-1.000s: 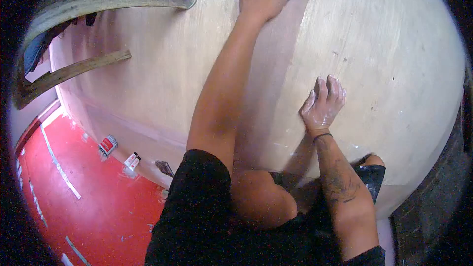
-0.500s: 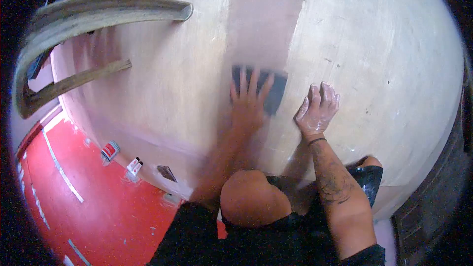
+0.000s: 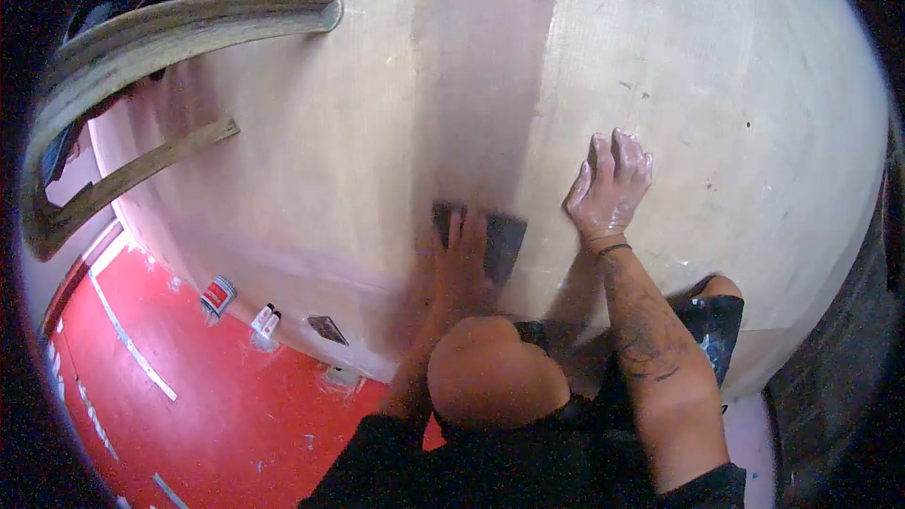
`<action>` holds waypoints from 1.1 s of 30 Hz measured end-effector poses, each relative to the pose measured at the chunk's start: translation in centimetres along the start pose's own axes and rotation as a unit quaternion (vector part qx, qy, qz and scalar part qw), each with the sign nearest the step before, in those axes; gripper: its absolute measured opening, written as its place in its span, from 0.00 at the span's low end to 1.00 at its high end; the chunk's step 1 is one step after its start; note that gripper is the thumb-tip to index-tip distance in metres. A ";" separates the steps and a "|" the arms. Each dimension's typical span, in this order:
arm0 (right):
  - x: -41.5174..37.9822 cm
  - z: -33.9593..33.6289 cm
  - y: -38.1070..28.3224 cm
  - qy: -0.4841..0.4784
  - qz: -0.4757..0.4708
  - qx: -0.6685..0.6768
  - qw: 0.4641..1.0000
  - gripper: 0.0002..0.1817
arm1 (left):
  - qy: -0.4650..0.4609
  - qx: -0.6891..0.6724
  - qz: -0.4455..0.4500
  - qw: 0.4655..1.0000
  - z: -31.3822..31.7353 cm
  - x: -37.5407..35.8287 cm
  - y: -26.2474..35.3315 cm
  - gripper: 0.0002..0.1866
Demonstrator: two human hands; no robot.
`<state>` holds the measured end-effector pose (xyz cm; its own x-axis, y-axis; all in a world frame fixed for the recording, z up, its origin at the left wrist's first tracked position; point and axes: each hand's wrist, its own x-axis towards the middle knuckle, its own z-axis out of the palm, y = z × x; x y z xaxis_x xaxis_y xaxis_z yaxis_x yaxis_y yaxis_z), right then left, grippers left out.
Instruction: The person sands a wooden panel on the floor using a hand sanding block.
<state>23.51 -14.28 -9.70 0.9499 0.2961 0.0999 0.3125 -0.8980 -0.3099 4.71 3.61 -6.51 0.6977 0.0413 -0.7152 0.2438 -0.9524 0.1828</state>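
My left hand point(image 3: 462, 254) lies over a dark sheet of sandpaper point(image 3: 507, 243) and presses it against a large pale wooden panel point(image 3: 325, 132). Its fingers stretch over the sheet, whose right part sticks out beside them. To the right, my right hand point(image 3: 611, 190) rests on the same panel with fingers apart and slightly bent, holding nothing. White dust coats its fingers and back. A darker pinkish strip point(image 3: 479, 66) runs up the panel above the sandpaper.
Curved wooden strips point(image 3: 203, 19) jut in at the upper left. On the red floor point(image 3: 189, 386) along the panel's edge stand a can point(image 3: 218, 294) and two small white tubes point(image 3: 266, 322). A dark rectangular piece point(image 3: 327, 329) is close by. My bare knee point(image 3: 495, 372) is at the panel's near side.
My left hand has drawn the sandpaper down the panel towards me, its fingers now closer together. The right hand stays in nearly the same place. The view has shifted slightly.
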 end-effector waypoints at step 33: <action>-0.1 0.0 -0.1 -0.003 -0.007 0.006 1.000 0.27 | 0.366 -0.014 0.124 0.922 -18.5 20.9 3.4 0.51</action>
<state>23.44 -14.24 -9.69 0.9455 0.3102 0.0986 0.3254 -0.8901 -0.3191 32.60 6.88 -8.35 0.9996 0.0264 -0.0039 0.0263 -0.9525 0.3035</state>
